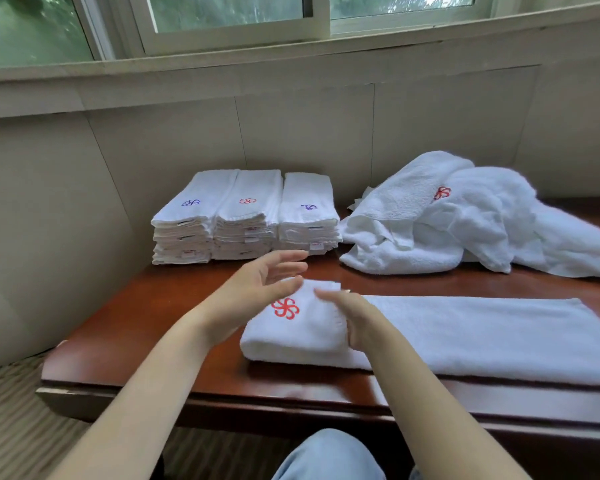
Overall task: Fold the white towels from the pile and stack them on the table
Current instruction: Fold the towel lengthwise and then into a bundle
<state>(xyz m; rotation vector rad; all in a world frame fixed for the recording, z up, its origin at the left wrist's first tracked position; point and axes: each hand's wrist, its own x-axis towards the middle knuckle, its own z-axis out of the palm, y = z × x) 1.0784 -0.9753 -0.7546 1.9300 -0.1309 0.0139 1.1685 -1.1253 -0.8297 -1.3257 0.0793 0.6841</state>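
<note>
A long white towel (482, 334) lies flat across the table's front. Its left end is folded over into a thick flap (291, 327) with a red flower logo on top. My left hand (257, 289) hovers just above the flap's far left corner, fingers relaxed and holding nothing. My right hand (354, 317) rests against the flap's right edge with fingers nearly straight. Three stacks of folded towels (246, 216) stand at the back left. An unfolded pile of white towels (447, 220) lies at the back right.
The dark red wooden table (146, 327) has its front edge near my knees (326, 455). A beige panelled wall and a window sill rise right behind the stacks. Carpeted floor lies to the left of the table.
</note>
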